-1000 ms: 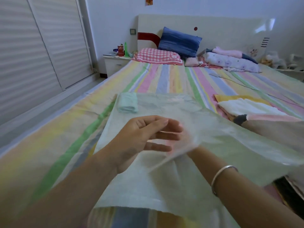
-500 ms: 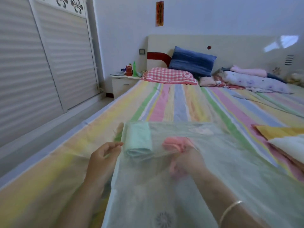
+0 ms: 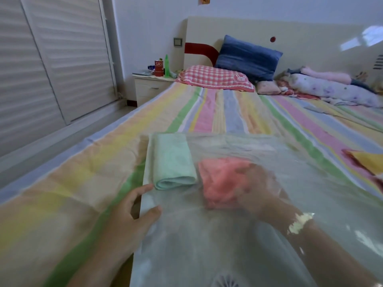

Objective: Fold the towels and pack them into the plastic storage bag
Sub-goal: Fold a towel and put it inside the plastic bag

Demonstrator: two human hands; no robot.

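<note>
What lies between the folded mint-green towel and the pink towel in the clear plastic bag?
Only a narrow strip of bag separates the mint-green towel and the pink towel; head view.

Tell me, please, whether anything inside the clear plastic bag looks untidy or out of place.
Yes: the pink cloth towel, at the right hand inside the translucent plastic storage bag, lies bunched and lumpy, with no clean fold lines. The mint-green cloth towel beside it is a neat folded bundle, so the pink one looks unfinished.
</note>
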